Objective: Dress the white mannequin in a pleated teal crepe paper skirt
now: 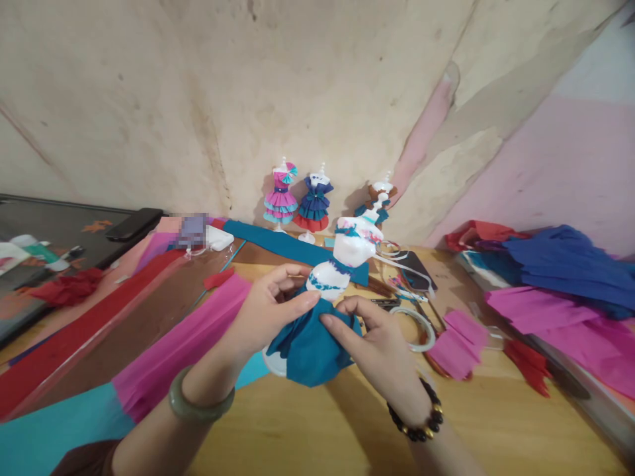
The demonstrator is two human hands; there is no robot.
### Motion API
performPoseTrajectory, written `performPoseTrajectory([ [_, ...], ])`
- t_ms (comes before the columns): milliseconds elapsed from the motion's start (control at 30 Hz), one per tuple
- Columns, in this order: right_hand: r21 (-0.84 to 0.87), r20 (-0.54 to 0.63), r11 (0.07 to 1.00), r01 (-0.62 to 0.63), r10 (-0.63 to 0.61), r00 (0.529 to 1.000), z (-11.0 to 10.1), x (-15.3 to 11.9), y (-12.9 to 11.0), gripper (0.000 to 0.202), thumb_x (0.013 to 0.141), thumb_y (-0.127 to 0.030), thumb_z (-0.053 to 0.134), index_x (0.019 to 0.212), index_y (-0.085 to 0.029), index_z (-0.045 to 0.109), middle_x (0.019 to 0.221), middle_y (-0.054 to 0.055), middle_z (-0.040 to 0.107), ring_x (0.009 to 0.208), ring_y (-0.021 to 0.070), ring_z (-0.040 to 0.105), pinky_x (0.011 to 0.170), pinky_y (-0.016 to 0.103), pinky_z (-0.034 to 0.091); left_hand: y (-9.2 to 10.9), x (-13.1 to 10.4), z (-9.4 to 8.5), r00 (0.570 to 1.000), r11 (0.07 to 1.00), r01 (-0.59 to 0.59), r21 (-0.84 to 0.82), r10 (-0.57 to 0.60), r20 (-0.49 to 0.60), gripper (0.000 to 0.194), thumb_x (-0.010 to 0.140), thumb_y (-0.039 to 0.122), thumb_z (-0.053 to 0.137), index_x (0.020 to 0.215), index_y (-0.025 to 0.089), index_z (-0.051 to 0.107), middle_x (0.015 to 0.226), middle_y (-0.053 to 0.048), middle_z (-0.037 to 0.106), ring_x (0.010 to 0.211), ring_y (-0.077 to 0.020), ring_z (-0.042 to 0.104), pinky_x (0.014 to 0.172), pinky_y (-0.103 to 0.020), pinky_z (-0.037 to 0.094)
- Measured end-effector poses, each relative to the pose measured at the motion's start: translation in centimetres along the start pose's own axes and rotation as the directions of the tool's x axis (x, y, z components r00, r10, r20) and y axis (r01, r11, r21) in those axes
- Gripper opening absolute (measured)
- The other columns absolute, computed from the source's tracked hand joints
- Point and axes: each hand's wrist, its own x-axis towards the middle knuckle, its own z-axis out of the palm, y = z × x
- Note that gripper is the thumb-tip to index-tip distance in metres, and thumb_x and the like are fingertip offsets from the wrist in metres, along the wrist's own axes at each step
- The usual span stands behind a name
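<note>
A small white mannequin (353, 243) leans to the right, with bits of teal, pink and purple stuck on its chest, waist and hip. Teal crepe paper (315, 347) hangs in folds around its lower part like a skirt. On the left side, my left hand (272, 301) pinches the paper's upper edge, thumb against the mannequin's hip. My right hand (370, 330) grips the same paper on the right, thumb and index finger pressed on the folds. The mannequin's round white base (274, 362) shows partly behind the paper.
Dressed mannequins (280, 198) stand by the wall. Pink paper (183, 344) and red paper strips (94, 324) lie left. On the right are a tape roll (426, 334), a phone (417, 270) and a blue paper pile (565, 271). A dark case (133, 225) sits at the back left.
</note>
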Motion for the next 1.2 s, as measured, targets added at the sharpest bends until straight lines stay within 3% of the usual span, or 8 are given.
performPoseTrajectory([
  [200, -0.132, -0.069, 0.978, 0.162, -0.172, 0.983, 0.3, -0.5, -0.5, 0.02, 0.083, -0.028, 0.067, 0.067, -0.021, 0.057, 0.064, -0.003, 0.059, 0.059, 0.013, 0.054, 0.06, 0.025, 0.046, -0.2, 0.1, -0.3, 1.0, 0.999, 0.014, -0.034, -0.014, 0.007, 0.026, 0.073, 0.031, 0.078, 0.096, 0.022, 0.071, 0.098, -0.006, 0.078, 0.093, -0.0223, 0.072, 0.084, -0.031, 0.055],
  [567, 0.01, -0.063, 0.999, 0.038, -0.038, 0.997, -0.1, -0.2, -0.5, 0.02, 0.084, -0.037, 0.065, 0.074, -0.02, 0.062, 0.065, -0.002, 0.062, 0.059, 0.0131, 0.056, 0.055, 0.023, 0.044, -0.1, 0.0, -0.1, 0.996, 0.996, 0.068, -0.05, -0.065, 0.063, 0.03, 0.075, 0.031, 0.077, 0.103, 0.022, 0.073, 0.1, -0.007, 0.077, 0.098, -0.0241, 0.071, 0.09, -0.035, 0.054],
  [733, 0.002, -0.116, 1.0, -0.026, 0.026, 0.993, 0.3, 0.0, -0.3, 0.026, 0.082, -0.038, 0.066, 0.066, -0.02, 0.055, 0.06, -0.004, 0.056, 0.055, 0.0115, 0.049, 0.053, 0.023, 0.04, 0.0, 0.0, 0.4, 0.99, 0.997, 0.05, -0.051, -0.043, 0.134, 0.028, 0.078, 0.029, 0.075, 0.105, 0.021, 0.073, 0.107, -0.008, 0.076, 0.1, -0.0231, 0.07, 0.094, -0.035, 0.052],
  [967, -0.052, -0.136, 0.997, -0.053, 0.046, 0.99, 0.3, 0.2, 0.0, 0.03, 0.082, -0.041, 0.065, 0.065, -0.02, 0.051, 0.06, -0.003, 0.055, 0.056, 0.0117, 0.048, 0.054, 0.024, 0.039, 0.3, -0.4, 0.7, 0.988, 0.996, 0.088, -0.025, -0.084, 0.131, 0.034, 0.077, 0.039, 0.075, 0.105, 0.02, 0.074, 0.104, -0.009, 0.077, 0.099, -0.0263, 0.07, 0.09, -0.037, 0.055],
  [1200, -0.025, -0.088, 0.998, -0.051, 0.048, 0.995, 0.0, 0.3, 0.3, 0.028, 0.082, -0.041, 0.065, 0.066, -0.02, 0.054, 0.062, -0.002, 0.057, 0.059, 0.0128, 0.051, 0.056, 0.024, 0.04, 0.2, -0.2, 0.4, 0.984, 0.993, 0.117, 0.005, -0.116, 0.132, 0.035, 0.075, 0.028, 0.078, 0.107, 0.018, 0.071, 0.113, -0.009, 0.075, 0.107, -0.0258, 0.068, 0.095, -0.036, 0.052],
])
